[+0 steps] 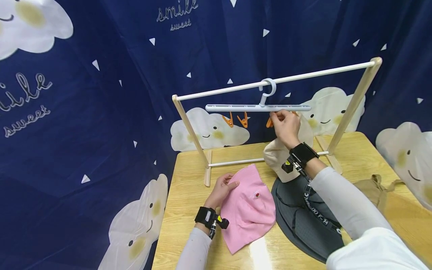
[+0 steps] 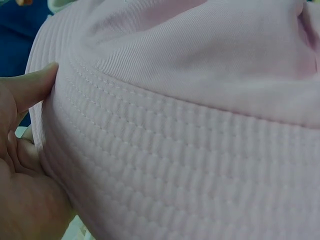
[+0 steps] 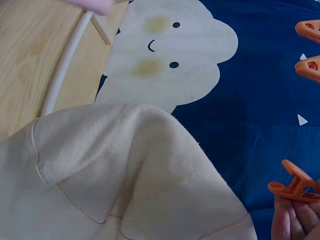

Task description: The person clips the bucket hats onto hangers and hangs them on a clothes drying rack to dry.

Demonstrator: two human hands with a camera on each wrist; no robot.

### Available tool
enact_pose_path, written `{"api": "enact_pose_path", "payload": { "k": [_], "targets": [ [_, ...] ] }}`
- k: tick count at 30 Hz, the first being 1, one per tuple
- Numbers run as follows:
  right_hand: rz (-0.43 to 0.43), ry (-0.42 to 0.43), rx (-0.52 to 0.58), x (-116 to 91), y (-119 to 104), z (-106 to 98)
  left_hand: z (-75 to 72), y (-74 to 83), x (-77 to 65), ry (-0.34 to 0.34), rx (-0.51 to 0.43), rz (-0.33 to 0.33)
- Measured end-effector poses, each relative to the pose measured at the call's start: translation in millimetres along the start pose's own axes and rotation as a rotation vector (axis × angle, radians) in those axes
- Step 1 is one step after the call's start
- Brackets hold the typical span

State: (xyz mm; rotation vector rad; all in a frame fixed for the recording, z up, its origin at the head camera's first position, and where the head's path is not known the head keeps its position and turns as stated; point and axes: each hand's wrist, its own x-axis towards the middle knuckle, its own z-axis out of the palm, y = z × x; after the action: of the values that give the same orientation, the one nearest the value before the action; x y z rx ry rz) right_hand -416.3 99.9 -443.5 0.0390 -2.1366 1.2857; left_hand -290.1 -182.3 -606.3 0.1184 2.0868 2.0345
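Observation:
My left hand (image 1: 221,191) pinches the brim of a pink bucket hat (image 1: 249,210) between thumb and fingers; the stitched brim (image 2: 165,145) fills the left wrist view. My right hand (image 1: 287,127) is up at a pale blue hanger (image 1: 236,108), holding an orange clip (image 1: 269,122) under its bar. In the right wrist view that clip (image 3: 295,182) sits at the fingertips. Two more orange clips, one left (image 1: 228,120) and one nearer the middle (image 1: 243,120), hang from the bar. A cream hat (image 1: 278,157) hangs below the right hand, partly hidden by it.
The hanger hooks over the white rail (image 1: 320,72) of a wooden stand. A dark grey brimmed hat (image 1: 293,221) with a strap lies right of the pink hat. Beside it is a tan cloth item (image 1: 371,189). Behind the table (image 1: 189,210) hangs a blue cloud-print curtain (image 1: 118,112).

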Motion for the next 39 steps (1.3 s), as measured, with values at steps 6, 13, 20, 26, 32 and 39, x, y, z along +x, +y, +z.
{"api": "enact_pose_path", "payload": {
  "k": [6,13,20,26,32,39],
  "targets": [
    [-0.003,0.003,0.003,-1,0,-1,-6.4,16.7,8.0,0.005,-0.063,0.009],
    [0.002,-0.003,0.028,-2,3,-4,-3.9,32.7,28.9,0.021,-0.141,0.062],
    [0.016,-0.003,0.033,-5,3,-6,-1.9,44.1,48.6,0.028,-0.287,0.063],
    [0.028,-0.022,0.034,-10,0,-5,-8.8,45.5,61.3,0.076,-0.392,0.074],
    [0.021,-0.019,0.037,-9,-2,-6,-20.2,43.7,77.4,0.104,-0.490,0.113],
    [0.046,-0.042,0.053,-12,-4,-8,-20.1,38.3,93.9,0.067,-0.679,0.072]
  ]
}}
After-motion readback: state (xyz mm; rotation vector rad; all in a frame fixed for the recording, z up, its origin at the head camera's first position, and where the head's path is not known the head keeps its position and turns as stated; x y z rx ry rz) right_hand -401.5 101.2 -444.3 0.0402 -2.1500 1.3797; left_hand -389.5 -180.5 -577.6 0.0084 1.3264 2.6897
